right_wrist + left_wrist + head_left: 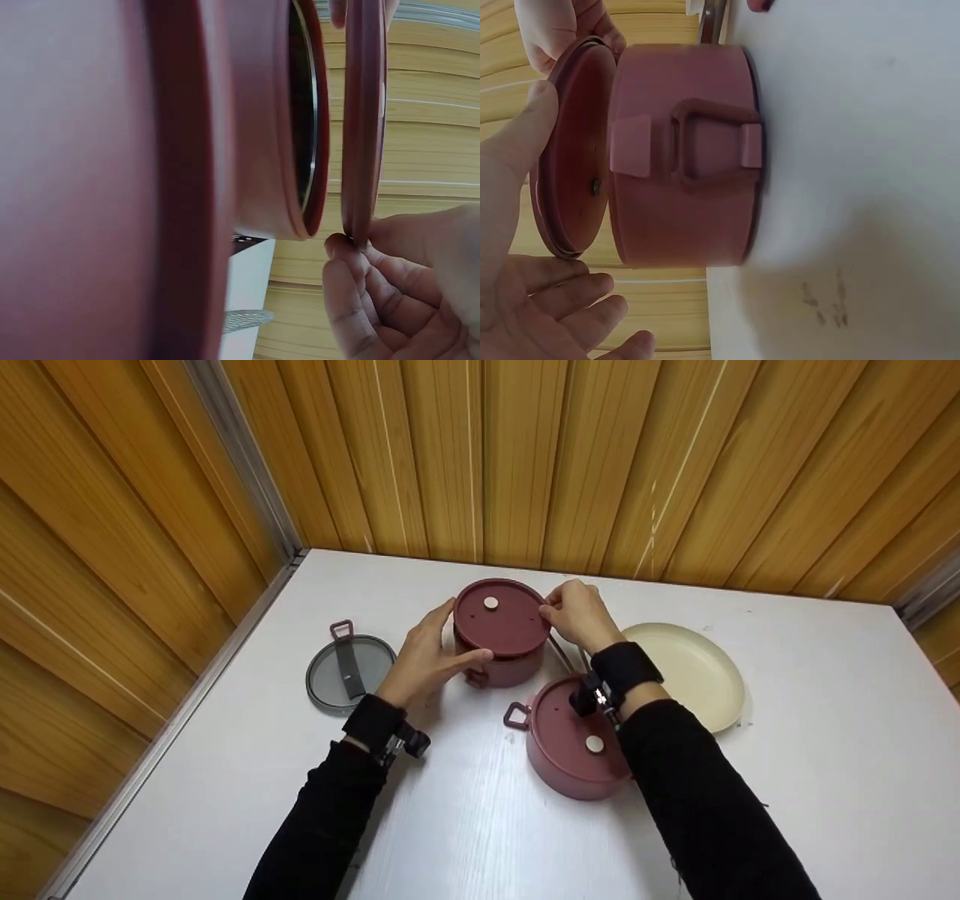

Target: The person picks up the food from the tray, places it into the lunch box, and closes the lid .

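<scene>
Item: left hand (424, 660), at the front left of the raised lid (517, 630). Thumb and fingers spread wide apart along the rim; thumb laid along the near edge, fingers fairly straight, their tips reaching past the lid toward the pot below.

Item: right hand (585, 615), at the lid's far right edge. Thumb and index finger pinch the rim; the remaining fingers curl in toward the palm. Wrist bent, forearm passing over the second pot.

Item: lid, dark red, round, with a pale knob (490, 603). Held just above the first pot (502, 673); in the right wrist view a gap shows between lid and pot rim.

Item: first pot, dusty red, upright on the worktop (465, 825). A loop handle (718, 142) lies against its wall; a thin metal bar (562, 654) shows at its right.

Item: second pot (562, 765), same red, lid on, nearer the person, a side loop (516, 716) pointing left.

Item: round grey piece (373, 660) with dark band and red loop, left of the left hand.

Item: cream plate (705, 682), right of the right wrist, partly hidden by the arm.

Fittings: black sleeves (330, 810), black wrist bands (626, 667).
</scene>
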`<action>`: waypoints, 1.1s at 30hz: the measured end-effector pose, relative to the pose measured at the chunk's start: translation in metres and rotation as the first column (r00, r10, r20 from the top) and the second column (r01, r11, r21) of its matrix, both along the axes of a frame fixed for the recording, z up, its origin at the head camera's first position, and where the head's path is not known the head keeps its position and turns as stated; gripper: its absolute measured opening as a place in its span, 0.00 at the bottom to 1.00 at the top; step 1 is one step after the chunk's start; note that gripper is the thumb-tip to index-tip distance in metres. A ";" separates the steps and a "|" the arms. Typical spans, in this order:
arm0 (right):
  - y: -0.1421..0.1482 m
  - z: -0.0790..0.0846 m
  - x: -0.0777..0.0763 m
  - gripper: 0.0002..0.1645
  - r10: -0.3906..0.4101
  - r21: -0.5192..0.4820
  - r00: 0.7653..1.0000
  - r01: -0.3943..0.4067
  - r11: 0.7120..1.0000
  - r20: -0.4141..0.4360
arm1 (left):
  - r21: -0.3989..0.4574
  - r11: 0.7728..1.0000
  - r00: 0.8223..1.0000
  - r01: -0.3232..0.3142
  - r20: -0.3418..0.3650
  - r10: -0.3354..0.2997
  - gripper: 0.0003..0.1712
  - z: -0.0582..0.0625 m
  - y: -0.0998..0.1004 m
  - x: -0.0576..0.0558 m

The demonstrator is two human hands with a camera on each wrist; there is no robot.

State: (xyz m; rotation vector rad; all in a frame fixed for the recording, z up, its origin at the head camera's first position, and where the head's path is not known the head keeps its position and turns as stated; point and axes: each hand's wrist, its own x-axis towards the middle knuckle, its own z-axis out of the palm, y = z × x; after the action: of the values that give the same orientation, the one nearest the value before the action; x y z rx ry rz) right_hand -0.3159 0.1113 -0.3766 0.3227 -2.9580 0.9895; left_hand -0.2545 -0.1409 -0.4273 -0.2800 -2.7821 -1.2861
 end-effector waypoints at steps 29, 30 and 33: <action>0.003 -0.011 0.006 0.16 0.078 0.062 0.997 -0.080 0.995 0.029 | -0.074 0.997 0.994 0.036 0.102 -0.029 0.66 -0.008 -0.002 -0.002; 0.003 -0.011 0.006 0.16 0.078 0.063 0.996 -0.080 0.995 0.033 | -0.077 0.996 0.994 0.038 0.105 -0.029 0.66 -0.008 -0.002 -0.002; 0.003 -0.012 0.007 0.17 0.082 0.068 0.996 -0.085 0.994 0.040 | -0.080 0.996 0.993 0.040 0.111 -0.031 0.66 -0.008 -0.003 0.000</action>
State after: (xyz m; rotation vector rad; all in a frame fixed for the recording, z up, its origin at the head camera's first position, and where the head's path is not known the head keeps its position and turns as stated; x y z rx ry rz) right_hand -0.3094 0.1144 -0.3882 0.4372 -3.0403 0.9112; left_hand -0.2549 -0.1440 -0.4350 -0.2731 -2.9404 -1.2323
